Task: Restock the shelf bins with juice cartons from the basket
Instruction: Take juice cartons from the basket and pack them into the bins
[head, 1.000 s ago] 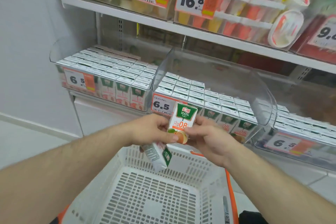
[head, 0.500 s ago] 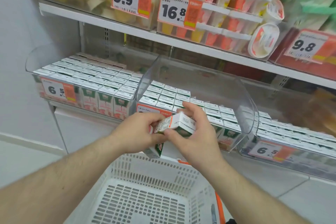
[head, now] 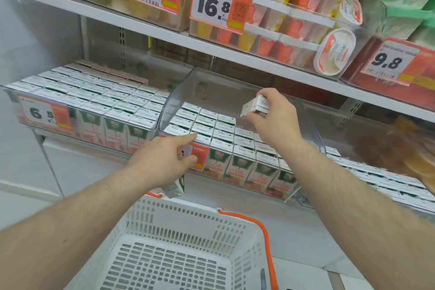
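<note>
- The right hand point(head: 274, 122) is pinching a juice carton point(head: 256, 106) between thumb and curled fingers, tipping it so that its white top is facing the camera; the carton is hovering above the open back rows of the middle bin point(head: 235, 87), touching nothing else.
- The left hand point(head: 162, 160) is gripping a second carton point(head: 175, 187) with its lower fingers curled round it, the carton poking out beneath the palm at 6 o'clock, green and white faces showing.
- The left forefinger point(head: 188, 139) is stretching out toward 1 o'clock, its tip just reaching the front-row carton tops in the middle bin.
- The stocked cartons point(head: 211, 134) are standing upright in tight rows, white tops up, green and orange fronts showing through the clear wall; the rear right part of the bin is lying bare below the right hand.
- The bin's tall clear side wall is curving up at 9 o'clock of the held carton.
- At 9 o'clock of the left hand, the left bin point(head: 82, 122) is sitting packed with the same cartons behind a 6.5 price tag point(head: 42, 113).
- At 6 o'clock, the white slotted basket point(head: 188, 219) with its orange handle point(head: 263, 228) is sitting below both forearms.
- At 12 o'clock, the upper shelf point(head: 164, 35) is carrying tubs and cups.
</note>
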The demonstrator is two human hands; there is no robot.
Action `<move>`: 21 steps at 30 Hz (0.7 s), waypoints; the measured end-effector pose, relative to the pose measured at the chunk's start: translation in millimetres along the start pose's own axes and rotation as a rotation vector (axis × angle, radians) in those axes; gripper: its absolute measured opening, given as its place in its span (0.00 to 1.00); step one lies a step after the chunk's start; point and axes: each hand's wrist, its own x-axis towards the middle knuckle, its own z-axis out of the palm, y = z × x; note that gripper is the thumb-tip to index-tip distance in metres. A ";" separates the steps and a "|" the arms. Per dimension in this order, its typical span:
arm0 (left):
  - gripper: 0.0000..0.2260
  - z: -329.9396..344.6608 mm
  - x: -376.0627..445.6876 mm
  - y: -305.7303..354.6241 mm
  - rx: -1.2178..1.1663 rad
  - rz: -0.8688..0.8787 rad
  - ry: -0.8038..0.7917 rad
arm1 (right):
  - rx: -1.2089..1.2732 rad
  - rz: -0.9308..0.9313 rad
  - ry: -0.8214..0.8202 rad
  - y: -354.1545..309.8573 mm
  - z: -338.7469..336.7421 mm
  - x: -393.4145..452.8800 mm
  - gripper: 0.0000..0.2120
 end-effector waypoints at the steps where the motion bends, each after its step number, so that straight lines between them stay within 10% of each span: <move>1: 0.23 1.0 1.8 -0.4 0.000 -0.012 0.002 | -0.037 0.026 -0.016 6.1 2.4 9.3 0.18; 9: 0.20 7.9 8.4 -8.8 -0.125 -0.028 -0.004 | -0.129 0.266 -0.388 29.9 33.1 58.1 0.29; 14: 0.07 5.0 11.3 -9.4 -0.400 -0.077 -0.047 | -0.077 0.365 -0.533 24.7 46.1 67.4 0.09; 21: 0.22 1.7 8.5 -6.1 -0.396 -0.079 -0.033 | -0.202 0.373 -0.580 31.3 56.2 73.1 0.09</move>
